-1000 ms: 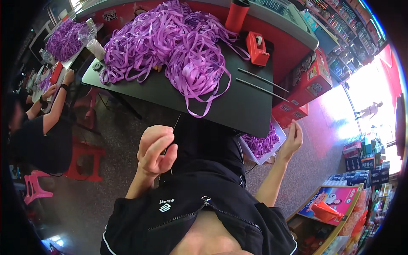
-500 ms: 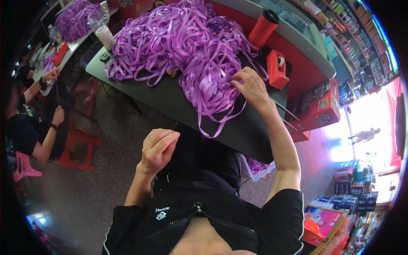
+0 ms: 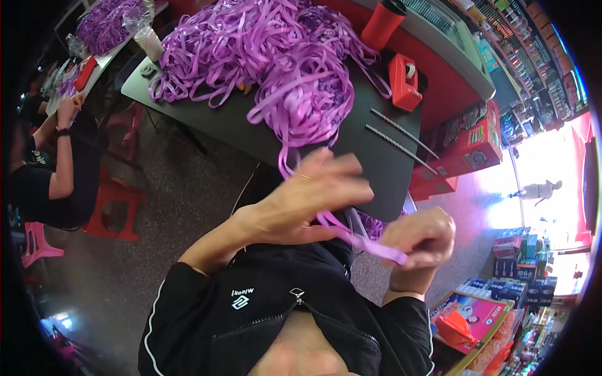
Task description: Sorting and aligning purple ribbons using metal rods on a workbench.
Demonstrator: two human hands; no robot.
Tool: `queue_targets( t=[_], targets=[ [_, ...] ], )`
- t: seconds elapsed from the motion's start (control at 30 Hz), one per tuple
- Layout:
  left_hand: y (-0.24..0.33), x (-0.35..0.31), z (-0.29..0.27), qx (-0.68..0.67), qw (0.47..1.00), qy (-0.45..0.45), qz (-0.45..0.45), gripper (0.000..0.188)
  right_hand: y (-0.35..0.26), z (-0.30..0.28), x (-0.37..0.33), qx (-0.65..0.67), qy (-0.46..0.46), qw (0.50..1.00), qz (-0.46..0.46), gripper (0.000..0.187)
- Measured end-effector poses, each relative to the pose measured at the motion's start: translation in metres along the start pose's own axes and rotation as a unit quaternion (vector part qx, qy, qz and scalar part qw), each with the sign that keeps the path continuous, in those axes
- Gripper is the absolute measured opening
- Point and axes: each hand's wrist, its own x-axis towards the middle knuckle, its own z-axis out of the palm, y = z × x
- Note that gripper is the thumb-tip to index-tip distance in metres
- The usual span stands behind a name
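Note:
My right hand (image 3: 423, 238) is closed on the end of a purple ribbon strap (image 3: 384, 250), off the table's near right corner. That strap runs left beneath my left hand (image 3: 307, 197), whose fingers are stretched out and smeared by motion, with the thumb apart. Where the strap passes under the left palm it is hidden. Past the left hand, purple ribbon trails back to a large tangled pile of purple ribbon straps (image 3: 251, 62) on the black table (image 3: 219, 128).
Two thin metal rods (image 3: 401, 139) lie near the right edge, by a red tape dispenser (image 3: 404, 88) and a red tumbler (image 3: 382, 28). At left, a person (image 3: 56, 169) works beside another purple pile (image 3: 106, 28). A red stool (image 3: 116, 207) stands near them.
My right hand has left the pile and come down toward me, pulling a ribbon strap along. My left hand has moved right and its pinched fingers have spread over the strap.

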Motion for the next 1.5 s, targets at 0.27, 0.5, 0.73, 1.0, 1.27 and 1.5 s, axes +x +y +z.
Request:
queue_targets(
  t=[0.27,0.5,0.73,1.0,1.27,1.5],
  targets=[
    [-0.006,-0.012,0.024,-0.021,0.995,-0.087,-0.053,0.034,-0.032,0.021,-0.15,0.113,0.37,0.92,-0.057,0.023],
    [0.024,0.035,0.044,-0.081,0.981,-0.065,-0.163,0.017,-0.027,-0.015,-0.175,-0.167,0.562,0.773,0.243,0.019],
    [-0.003,0.159,0.155,-0.345,0.889,-0.256,-0.158,0.035,-0.02,-0.038,-0.181,-0.167,0.544,0.788,0.233,0.019],
    [-0.075,0.231,0.219,-0.404,0.784,-0.445,-0.157,0.027,-0.005,-0.074,-0.198,-0.185,0.562,0.781,0.199,0.018],
    [-0.108,0.299,0.242,-0.134,0.868,-0.477,0.02,0.031,0.047,-0.13,-0.211,-0.127,0.649,0.724,0.195,0.019],
    [-0.165,0.279,0.231,0.068,0.888,-0.453,-0.038,0.028,0.14,-0.166,-0.186,0.105,0.591,0.794,0.097,0.014]
  ],
)
